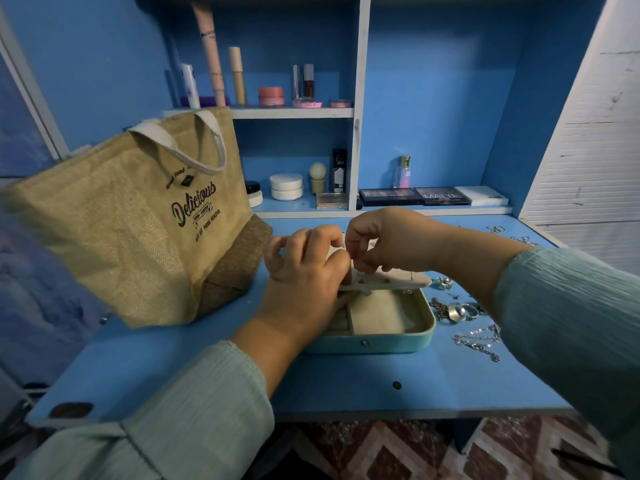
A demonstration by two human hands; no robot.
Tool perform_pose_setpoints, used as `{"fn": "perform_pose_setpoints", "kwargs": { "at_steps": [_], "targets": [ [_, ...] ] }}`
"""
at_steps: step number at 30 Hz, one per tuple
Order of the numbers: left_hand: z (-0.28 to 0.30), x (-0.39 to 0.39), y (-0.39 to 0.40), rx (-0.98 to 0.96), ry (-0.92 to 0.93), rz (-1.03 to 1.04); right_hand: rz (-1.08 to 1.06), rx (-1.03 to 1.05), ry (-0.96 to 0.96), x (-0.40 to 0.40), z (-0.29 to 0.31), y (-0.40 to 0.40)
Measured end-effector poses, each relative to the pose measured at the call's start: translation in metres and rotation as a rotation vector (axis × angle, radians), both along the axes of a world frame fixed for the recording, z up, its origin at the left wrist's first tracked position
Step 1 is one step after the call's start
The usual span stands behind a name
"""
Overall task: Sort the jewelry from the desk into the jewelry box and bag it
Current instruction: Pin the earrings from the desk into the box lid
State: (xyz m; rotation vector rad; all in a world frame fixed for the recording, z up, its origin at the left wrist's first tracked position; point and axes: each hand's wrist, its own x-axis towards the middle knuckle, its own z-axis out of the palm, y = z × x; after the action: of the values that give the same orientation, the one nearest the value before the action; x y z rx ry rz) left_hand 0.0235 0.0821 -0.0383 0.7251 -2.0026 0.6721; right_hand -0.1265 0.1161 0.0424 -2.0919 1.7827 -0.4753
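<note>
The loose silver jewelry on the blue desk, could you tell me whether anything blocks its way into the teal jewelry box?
Nothing visible: the silver rings and chains lie right beside the teal jewelry box, whose beige tray is open.

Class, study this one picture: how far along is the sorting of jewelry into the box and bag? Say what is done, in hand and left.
Done: the jewelry box lies open, with a few studs on its earring panel. In hand: the left hand steadies that panel while the right hand pinches something small over it. Left: rings and chains lie on the desk; the jute bag stands beside the box, not yet holding it.
</note>
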Motion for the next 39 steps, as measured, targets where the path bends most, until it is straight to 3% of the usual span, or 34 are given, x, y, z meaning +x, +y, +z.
{"fn": "perform_pose_setpoints", "kwargs": {
  "at_steps": [9, 15, 21, 39],
  "targets": [
    [0.0003, -0.0006, 0.0020, 0.042, 0.027, -0.032, 0.047, -0.045, 0.233, 0.0073, 0.0053, 0.0006],
    [-0.0001, -0.0004, 0.0027, 0.042, 0.018, -0.018, 0.039, -0.057, 0.280, 0.0094, 0.0025, -0.0021],
    [0.0002, 0.0008, 0.0031, 0.046, 0.009, -0.019, 0.010, 0.029, 0.192, 0.0046, 0.0034, -0.0013],
    [-0.0015, 0.0007, 0.0026, 0.069, 0.021, -0.014, 0.042, 0.077, 0.423, 0.0093, 0.0053, -0.0003]
  ]
}}
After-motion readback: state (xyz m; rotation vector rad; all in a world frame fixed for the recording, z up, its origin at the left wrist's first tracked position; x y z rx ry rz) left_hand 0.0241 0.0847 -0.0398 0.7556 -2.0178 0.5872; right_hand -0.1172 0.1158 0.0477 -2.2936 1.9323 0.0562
